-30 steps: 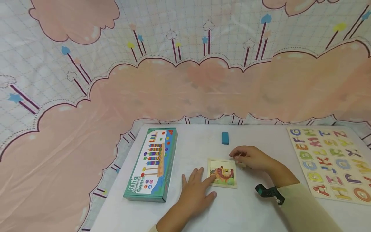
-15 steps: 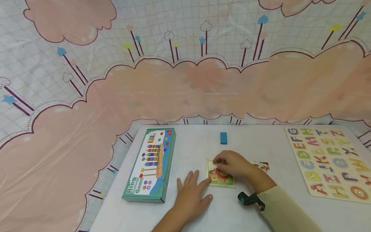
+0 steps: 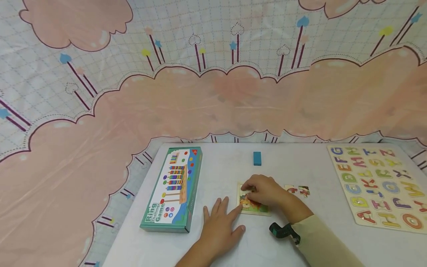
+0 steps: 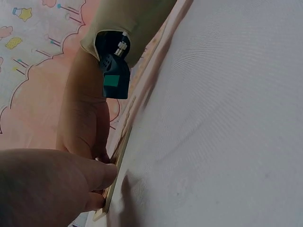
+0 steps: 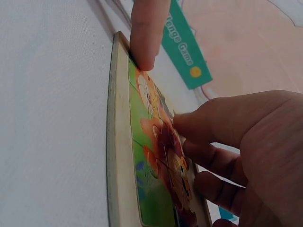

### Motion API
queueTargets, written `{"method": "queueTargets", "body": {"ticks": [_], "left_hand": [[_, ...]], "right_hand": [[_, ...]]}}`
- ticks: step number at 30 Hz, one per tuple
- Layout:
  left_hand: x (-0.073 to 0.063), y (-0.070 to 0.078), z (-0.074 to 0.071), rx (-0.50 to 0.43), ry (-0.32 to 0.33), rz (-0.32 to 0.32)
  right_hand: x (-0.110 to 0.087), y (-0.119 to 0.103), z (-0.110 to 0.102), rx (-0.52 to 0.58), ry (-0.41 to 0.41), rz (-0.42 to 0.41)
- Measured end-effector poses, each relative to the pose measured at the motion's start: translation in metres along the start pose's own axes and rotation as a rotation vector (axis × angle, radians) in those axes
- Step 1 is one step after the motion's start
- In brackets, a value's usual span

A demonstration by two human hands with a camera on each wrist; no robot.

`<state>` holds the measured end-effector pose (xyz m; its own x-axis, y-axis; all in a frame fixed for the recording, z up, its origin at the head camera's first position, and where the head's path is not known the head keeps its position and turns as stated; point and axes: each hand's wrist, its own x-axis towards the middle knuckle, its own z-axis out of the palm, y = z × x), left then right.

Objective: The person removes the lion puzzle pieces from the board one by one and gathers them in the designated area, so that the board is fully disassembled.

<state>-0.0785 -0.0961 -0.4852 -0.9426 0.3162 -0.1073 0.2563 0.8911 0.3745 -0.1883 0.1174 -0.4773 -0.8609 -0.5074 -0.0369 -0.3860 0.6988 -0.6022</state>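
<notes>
Your left hand (image 3: 218, 223), fingers spread, rests a fingertip on the wooden puzzle (image 3: 256, 208) at lower centre frame while your right hand (image 3: 265, 191) curls over its upper part, any pinch hidden, where aligning edges before pressing flat should serve best.

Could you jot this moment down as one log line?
left grip: index fingertip on puzzle; right grip: curled over puzzle, grasp unclear; loose pieces: right of puzzle; blue block: beyond puzzle
</notes>
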Motion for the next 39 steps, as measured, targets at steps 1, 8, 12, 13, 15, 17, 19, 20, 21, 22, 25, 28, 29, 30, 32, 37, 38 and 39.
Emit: {"method": "queueTargets", "body": {"ticks": [1, 8, 12, 13, 15, 17, 19, 20, 21, 22, 25, 28, 29, 30, 32, 37, 38, 39], "left_hand": [[0.0001, 0.0000, 0.0004, 0.006, -0.002, -0.002], [0.0006, 0.0006, 0.0018, 0.058, -0.006, -0.004], [0.0016, 0.0019, 0.0015, 0.060, -0.020, -0.011], [0.0017, 0.0024, 0.0012, 0.057, -0.024, -0.015], [0.0021, 0.0031, 0.0011, 0.057, -0.030, -0.020], [0.0023, 0.0037, 0.0013, 0.061, -0.031, -0.025], [0.0024, 0.0042, 0.0015, 0.066, -0.028, -0.028], [0.0024, 0.0044, 0.0018, 0.073, -0.026, -0.027], [0.0024, 0.0045, 0.0020, 0.076, -0.023, -0.027], [0.0023, 0.0046, 0.0022, 0.079, -0.019, -0.027], [0.0025, 0.0046, 0.0030, 0.093, -0.006, -0.023], [0.0027, 0.0046, 0.0036, 0.099, 0.005, -0.019], [0.0029, 0.0048, 0.0038, 0.100, 0.007, -0.018], [0.0028, 0.0050, 0.0039, 0.097, 0.008, -0.018], [0.0025, 0.0054, 0.0040, 0.096, 0.009, -0.018], [0.0018, 0.0070, 0.0040, 0.103, 0.011, -0.015], [0.0020, 0.0072, 0.0040, 0.104, 0.014, -0.012], [0.0020, 0.0073, 0.0040, 0.106, 0.015, -0.012]], "right_hand": [[-0.0005, -0.0007, 0.0001, -0.006, -0.001, -0.003], [-0.0028, -0.0035, 0.0020, -0.022, -0.010, -0.028], [-0.0031, -0.0035, 0.0036, -0.031, -0.006, -0.025], [-0.0031, -0.0033, 0.0042, -0.037, -0.004, -0.026], [-0.0027, -0.0028, 0.0055, -0.042, 0.001, -0.024], [-0.0022, -0.0026, 0.0070, -0.042, 0.007, -0.018], [-0.0016, -0.0027, 0.0084, -0.040, 0.013, -0.008], [-0.0015, -0.0032, 0.0087, -0.037, 0.015, -0.001], [-0.0015, -0.0039, 0.0089, -0.031, 0.018, 0.006], [-0.0015, -0.0045, 0.0090, -0.022, 0.019, 0.012], [-0.0016, -0.0064, 0.0088, -0.011, 0.021, 0.020], [-0.0017, -0.0072, 0.0086, -0.005, 0.022, 0.018], [-0.0018, -0.0072, 0.0087, -0.004, 0.022, 0.018], [-0.0019, -0.0070, 0.0088, -0.001, 0.023, 0.018], [-0.0024, -0.0064, 0.0089, 0.007, 0.024, 0.017], [-0.0046, -0.0032, 0.0095, 0.021, 0.035, 0.016], [-0.0051, -0.0029, 0.0095, 0.024, 0.037, 0.014], [-0.0056, -0.0021, 0.0097, 0.024, 0.038, 0.015]]}}
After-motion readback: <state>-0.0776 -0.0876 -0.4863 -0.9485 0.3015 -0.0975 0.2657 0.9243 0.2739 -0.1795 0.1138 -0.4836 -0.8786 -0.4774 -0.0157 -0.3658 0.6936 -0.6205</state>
